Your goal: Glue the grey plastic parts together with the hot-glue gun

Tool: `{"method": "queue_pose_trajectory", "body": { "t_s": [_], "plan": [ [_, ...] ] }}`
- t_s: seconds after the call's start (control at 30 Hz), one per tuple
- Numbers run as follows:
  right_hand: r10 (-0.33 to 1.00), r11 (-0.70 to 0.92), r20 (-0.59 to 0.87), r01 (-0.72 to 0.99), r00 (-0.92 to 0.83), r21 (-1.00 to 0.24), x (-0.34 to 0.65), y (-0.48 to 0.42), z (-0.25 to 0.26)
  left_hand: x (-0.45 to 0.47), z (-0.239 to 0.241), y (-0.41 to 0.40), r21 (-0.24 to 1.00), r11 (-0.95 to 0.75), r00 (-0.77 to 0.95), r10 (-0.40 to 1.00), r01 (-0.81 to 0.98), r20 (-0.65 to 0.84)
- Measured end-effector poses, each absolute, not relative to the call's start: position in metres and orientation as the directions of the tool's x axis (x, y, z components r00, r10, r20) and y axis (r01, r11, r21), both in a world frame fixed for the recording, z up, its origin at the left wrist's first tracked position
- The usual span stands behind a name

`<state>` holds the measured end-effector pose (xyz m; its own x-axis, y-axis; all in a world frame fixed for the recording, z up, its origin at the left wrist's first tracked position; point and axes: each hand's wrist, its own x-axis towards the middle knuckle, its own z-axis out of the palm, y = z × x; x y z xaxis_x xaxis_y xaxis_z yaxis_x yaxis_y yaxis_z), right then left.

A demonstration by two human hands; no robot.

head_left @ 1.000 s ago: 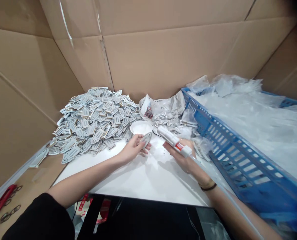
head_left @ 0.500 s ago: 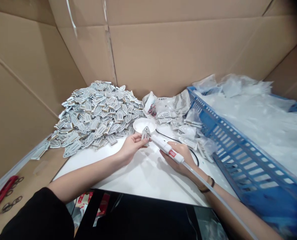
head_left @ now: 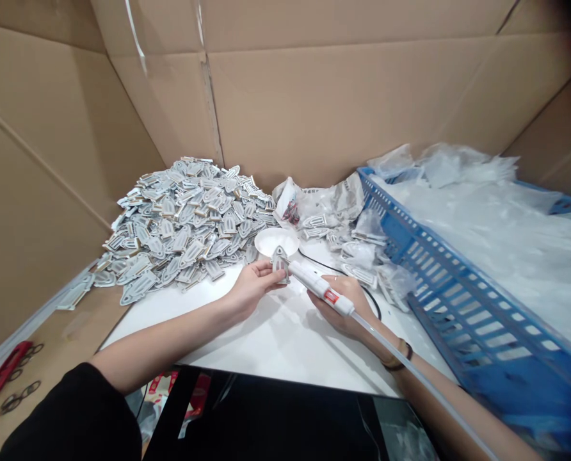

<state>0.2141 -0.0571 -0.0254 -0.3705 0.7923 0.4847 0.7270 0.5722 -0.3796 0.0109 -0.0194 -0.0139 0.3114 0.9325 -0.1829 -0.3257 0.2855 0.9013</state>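
Black left sleeve [head_left: 77, 413], bare forearms [head_left: 170, 342], dark band [head_left: 410, 351], tan band [head_left: 401, 346], right wrist [head_left: 379, 338]

The right edge crops the blue crate [head_left: 520, 378], the left the red utility knife [head_left: 7, 372]; whether the glue pen [head_left: 311, 280] touches the grey clip [head_left: 280, 262] is unclear.

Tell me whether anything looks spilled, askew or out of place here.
Mildly: one grey piece juts out at the left edge of the heap, away from the bulk, and clear plastic bulges above the blue basket, which looks overfull. No damage is evident.
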Motion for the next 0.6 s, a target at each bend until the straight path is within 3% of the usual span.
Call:
{"method": "queue_pose_trajectory", "body": {
  "t_s": [0.6],
  "plan": [
    [0.768, 0.585, 0.561, 0.693, -0.308, -0.420, 0.2149, -0.0584, -0.0206, 0.0073, -0.0116, -0.0143, 0.909, 0.272, 0.388, 0.911, -0.316, -0.138]
  ]
}}
